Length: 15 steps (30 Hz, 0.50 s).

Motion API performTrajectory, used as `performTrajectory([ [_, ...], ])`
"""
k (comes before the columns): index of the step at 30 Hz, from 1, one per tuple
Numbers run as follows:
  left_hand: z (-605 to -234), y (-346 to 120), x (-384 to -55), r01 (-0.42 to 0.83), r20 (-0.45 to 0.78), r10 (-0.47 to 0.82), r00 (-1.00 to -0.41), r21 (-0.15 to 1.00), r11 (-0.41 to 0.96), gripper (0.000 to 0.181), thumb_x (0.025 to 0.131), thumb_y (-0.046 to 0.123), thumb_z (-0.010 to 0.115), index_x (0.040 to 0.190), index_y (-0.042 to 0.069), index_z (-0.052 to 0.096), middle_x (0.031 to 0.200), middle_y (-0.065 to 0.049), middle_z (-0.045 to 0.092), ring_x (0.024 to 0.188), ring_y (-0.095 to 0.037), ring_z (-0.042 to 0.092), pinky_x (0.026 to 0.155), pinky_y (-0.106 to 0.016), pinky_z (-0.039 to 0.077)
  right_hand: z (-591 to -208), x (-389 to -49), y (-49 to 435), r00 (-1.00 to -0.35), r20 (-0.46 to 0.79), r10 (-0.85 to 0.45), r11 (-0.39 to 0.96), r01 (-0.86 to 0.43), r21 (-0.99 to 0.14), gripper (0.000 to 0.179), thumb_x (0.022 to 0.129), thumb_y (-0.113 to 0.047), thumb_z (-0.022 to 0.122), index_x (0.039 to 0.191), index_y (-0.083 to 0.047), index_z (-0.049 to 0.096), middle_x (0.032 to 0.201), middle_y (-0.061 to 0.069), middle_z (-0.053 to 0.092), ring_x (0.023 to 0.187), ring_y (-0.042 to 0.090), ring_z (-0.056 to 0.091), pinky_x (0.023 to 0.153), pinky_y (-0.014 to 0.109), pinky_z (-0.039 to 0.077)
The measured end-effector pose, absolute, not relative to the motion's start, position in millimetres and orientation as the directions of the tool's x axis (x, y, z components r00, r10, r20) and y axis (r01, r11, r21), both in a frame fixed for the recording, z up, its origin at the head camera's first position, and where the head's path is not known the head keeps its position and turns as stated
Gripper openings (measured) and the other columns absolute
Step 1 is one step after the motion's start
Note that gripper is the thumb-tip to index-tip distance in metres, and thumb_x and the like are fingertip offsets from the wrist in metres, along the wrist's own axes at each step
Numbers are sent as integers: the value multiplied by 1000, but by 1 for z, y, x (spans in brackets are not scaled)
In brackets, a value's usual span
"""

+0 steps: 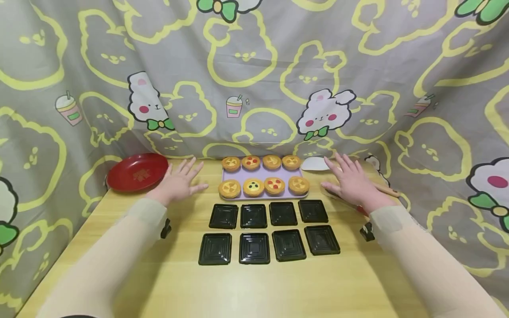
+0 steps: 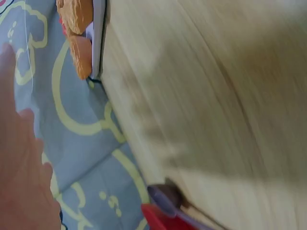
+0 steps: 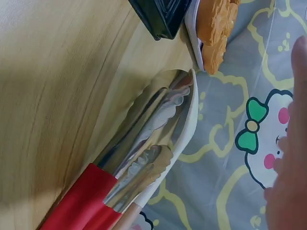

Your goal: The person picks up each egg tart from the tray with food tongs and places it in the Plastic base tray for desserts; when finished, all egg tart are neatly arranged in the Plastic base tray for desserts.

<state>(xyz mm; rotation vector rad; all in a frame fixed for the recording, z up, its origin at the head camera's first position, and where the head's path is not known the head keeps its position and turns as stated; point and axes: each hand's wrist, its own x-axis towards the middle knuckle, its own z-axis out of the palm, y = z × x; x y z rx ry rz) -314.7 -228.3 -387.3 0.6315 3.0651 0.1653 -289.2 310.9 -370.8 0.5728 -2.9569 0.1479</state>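
Note:
My left hand (image 1: 178,182) is held over the table's left side with fingers spread and nothing in them. Just beside it lies a red oval plate (image 1: 137,173). My right hand (image 1: 354,183) hovers on the other side, fingers spread too and holding nothing. Below it are metal tongs with red handles (image 3: 81,196) and scalloped tips, lying along a white-bladed spatula (image 3: 184,136). Between the hands, a lilac tray (image 1: 262,175) bears two rows of egg tarts (image 1: 253,187), some with red or dark toppings. In front are two rows of black square plastic trays (image 1: 254,248).
The wooden table (image 1: 254,291) ends at the back against a grey curtain (image 1: 254,128) printed with yellow outlines and rabbits. A wooden handle (image 1: 387,190) sticks out past the right hand. Low in the left wrist view is a dark spoon-like thing (image 2: 165,199).

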Motion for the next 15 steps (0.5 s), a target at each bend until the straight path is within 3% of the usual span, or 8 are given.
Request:
performTrajectory([
  [5,-404,-214,-322,414,-94,433,-897,171,894,87,96,63,49,160,16,14,164,-15,5,147,-42,6,111,-67,-7,-370,-275,324,-936,34,-350,929,-352,-115,86,96,-60,53,158,-9,21,157,30,18,143,51,11,112,68,7],
  [9,-412,-207,-330,416,-142,447,-883,200,887,87,94,60,54,160,17,16,164,-14,9,147,-40,9,113,-64,-9,-369,-264,340,-944,-9,-330,940,-328,-95,87,88,-57,68,151,-4,39,141,32,43,130,52,36,104,67,30],
  [12,-416,-200,-337,418,-166,455,-875,212,883,88,93,60,57,160,19,16,164,-14,9,148,-39,10,113,-63,-8,-376,-255,357,-948,-6,-317,947,-316,-59,76,80,-56,76,127,1,59,114,25,60,108,45,54,88,62,44],
  [14,-419,-196,-341,422,-177,464,-868,232,877,88,93,58,58,160,19,17,164,-15,9,147,-40,11,113,-64,-7,-381,-249,369,-954,-5,-300,953,-299,-51,64,77,-56,79,104,0,63,92,16,60,87,36,57,75,53,46],
  [15,-421,-194,-344,425,-181,470,-864,238,873,88,93,58,59,160,18,17,164,-15,10,147,-40,11,113,-65,-6,-384,-247,374,-956,-3,-295,954,-294,-59,61,76,-54,80,99,-1,62,86,11,58,81,32,56,72,50,45],
])
